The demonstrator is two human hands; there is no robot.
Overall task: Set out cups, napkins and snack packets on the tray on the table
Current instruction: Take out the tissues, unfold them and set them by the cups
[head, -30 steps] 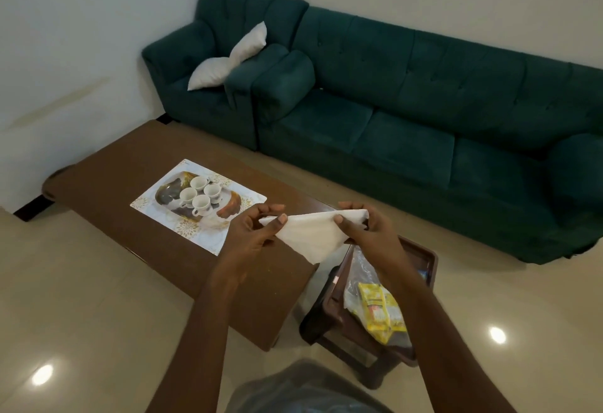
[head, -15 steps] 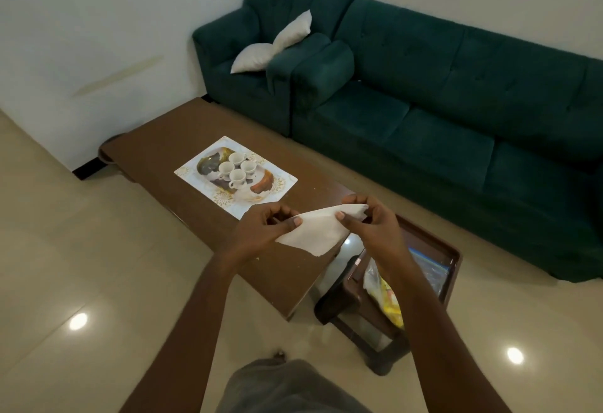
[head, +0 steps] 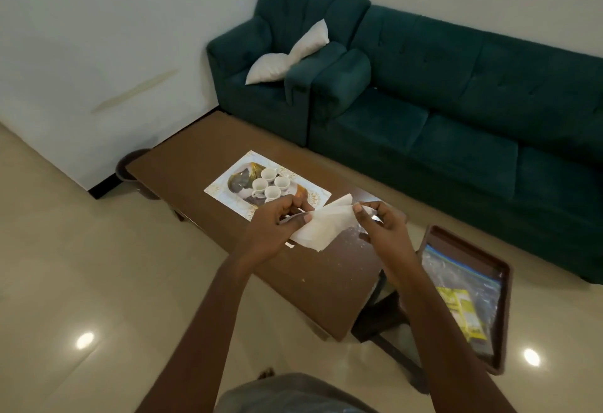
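- Here, glossy floor runs along the left long edge of the bench.
- The patterned tray lies mid-bench, well inside both long edges, with four white cups clustered on it.
- The left hand, over the tray's near corner, has its grip pinched on a white napkin.
- The right hand pinches the napkin's other edge, in the air above the bench.
- Yellow snack packets lie in a clear bag on a brown rimmed stool beside the bench's near end.
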